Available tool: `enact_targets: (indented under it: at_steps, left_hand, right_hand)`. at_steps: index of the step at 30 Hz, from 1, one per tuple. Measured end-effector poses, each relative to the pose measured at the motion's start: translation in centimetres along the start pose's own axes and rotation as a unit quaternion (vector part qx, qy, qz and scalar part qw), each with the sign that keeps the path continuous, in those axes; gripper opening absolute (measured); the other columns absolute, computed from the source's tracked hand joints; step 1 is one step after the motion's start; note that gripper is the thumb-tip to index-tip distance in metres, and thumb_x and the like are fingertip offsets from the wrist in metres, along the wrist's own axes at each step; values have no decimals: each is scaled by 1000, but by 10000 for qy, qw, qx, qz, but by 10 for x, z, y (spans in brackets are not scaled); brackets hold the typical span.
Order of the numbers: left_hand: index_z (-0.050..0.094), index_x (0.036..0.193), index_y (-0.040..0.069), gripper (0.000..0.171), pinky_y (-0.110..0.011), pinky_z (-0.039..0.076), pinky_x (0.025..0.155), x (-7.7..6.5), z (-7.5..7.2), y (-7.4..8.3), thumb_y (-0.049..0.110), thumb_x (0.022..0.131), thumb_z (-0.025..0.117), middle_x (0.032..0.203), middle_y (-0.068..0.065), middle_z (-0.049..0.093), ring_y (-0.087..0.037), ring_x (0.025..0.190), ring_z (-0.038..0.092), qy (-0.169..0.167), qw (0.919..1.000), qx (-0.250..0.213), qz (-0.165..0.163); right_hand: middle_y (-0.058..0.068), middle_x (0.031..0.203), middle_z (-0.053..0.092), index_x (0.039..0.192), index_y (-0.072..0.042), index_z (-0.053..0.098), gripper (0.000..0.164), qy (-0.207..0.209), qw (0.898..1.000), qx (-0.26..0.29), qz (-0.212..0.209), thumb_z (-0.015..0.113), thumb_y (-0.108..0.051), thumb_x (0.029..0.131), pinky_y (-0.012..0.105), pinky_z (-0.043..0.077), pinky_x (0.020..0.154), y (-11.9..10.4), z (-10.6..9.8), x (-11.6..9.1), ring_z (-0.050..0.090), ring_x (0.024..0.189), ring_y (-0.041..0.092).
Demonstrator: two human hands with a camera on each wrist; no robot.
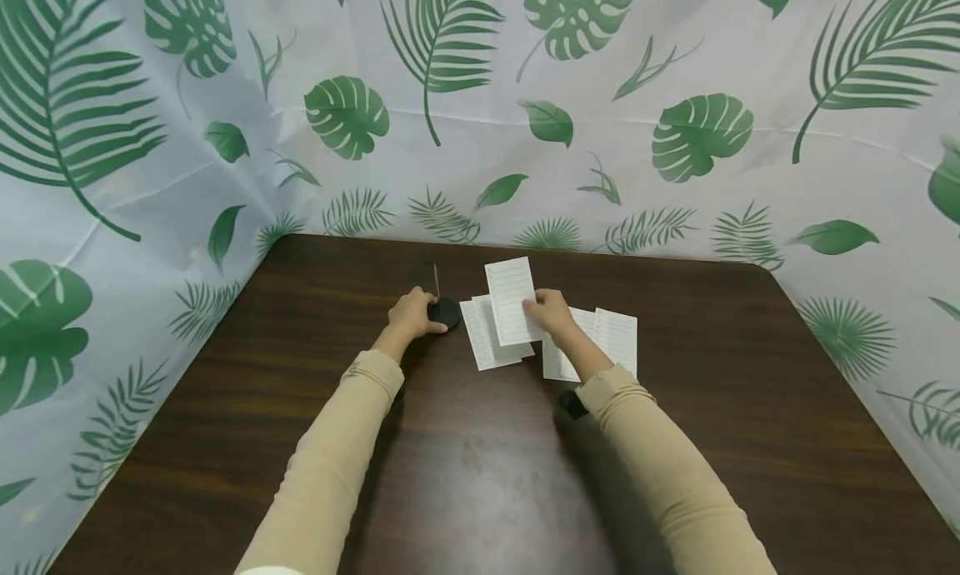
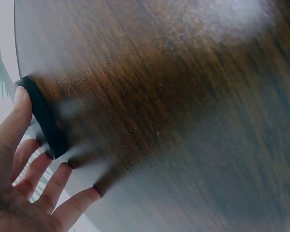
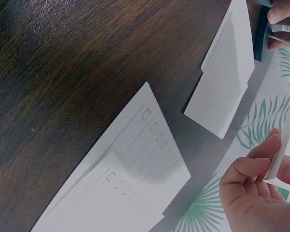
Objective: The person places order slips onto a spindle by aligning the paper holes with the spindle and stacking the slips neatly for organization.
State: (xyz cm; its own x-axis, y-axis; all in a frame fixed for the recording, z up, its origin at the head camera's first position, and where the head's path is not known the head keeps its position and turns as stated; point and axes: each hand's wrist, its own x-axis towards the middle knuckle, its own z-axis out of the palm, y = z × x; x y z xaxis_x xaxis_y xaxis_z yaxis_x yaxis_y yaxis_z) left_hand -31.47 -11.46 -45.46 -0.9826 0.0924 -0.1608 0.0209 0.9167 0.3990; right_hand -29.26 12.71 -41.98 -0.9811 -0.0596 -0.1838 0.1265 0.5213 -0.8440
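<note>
My left hand (image 1: 410, 312) grips the rim of a round black base, thumb on one side and fingers on the other. A thin rod stands upright from this base, so it looks like a paper spike (image 1: 446, 312). The black base (image 2: 44, 118) is seen edge-on in the left wrist view. Between thumb and fingers, my right hand (image 1: 551, 312) pinches a lined white paper (image 1: 508, 296), held above other sheets; whether it is one sheet or several, I cannot tell. Under it lie overlapping lined sheets (image 1: 480, 342), right of the spike.
More overlapping lined sheets with checkboxes (image 3: 140, 140) lie under my right forearm. All of it rests on a dark wooden table (image 1: 480, 458). A white cloth with green leaves (image 1: 480, 167) hangs behind the table and along its sides.
</note>
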Motion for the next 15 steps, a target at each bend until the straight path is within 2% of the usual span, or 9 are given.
enact_targets:
  at_steps: [4,6,7,8,11,12,15]
  left_hand:
    - [55,132,13,69,-53,48,94,6,1,-3,44,75,77,128,-13,50,-36,119,50,-49,10000,33,-4]
    - [54,133,13,68,-53,47,95,1,-2,0,42,76,76,129,-12,49,-36,120,49,-36,10000,-12,-2]
    - [51,135,12,66,-54,45,99,-7,-9,6,37,79,75,133,-12,47,-36,123,47,-155,9998,-87,-93]
    - [50,136,11,64,-53,45,99,-11,-10,7,35,81,74,134,-13,47,-36,123,47,-131,9999,-77,-59]
    - [48,137,11,64,-53,45,98,-19,-13,10,34,83,72,135,-13,46,-36,123,47,-88,9999,-77,9]
    - [47,138,11,64,-53,45,98,-21,-14,11,34,83,72,135,-13,45,-36,123,47,-88,9999,-71,24]
    - [47,138,12,66,-53,45,98,-22,-14,10,36,82,73,136,-13,44,-36,122,46,-115,9999,-91,33]
  right_hand:
    - [31,128,50,121,15,52,37,-47,9999,136,50,45,-12,98,47,44,99,-8,-2,-5,48,113,34]
    - [31,128,51,121,16,53,37,-30,9998,185,63,45,-11,97,46,45,99,-11,-2,-6,49,113,34]
    - [31,128,51,121,16,53,36,-18,9997,212,93,45,-10,97,46,44,99,-12,-1,-6,49,114,34]
    - [30,128,52,121,16,53,36,-6,9997,224,103,46,-10,96,45,44,100,-12,-1,-5,49,114,33]
    - [28,125,55,120,13,55,36,39,9995,263,145,50,-12,95,44,46,98,-7,1,6,51,112,32]
    - [25,119,59,116,11,59,36,30,9992,385,-42,55,-16,93,41,50,92,6,2,18,55,106,29]
    - [23,125,57,123,9,56,42,-99,9992,394,26,57,-21,93,42,50,95,11,4,27,54,112,30]
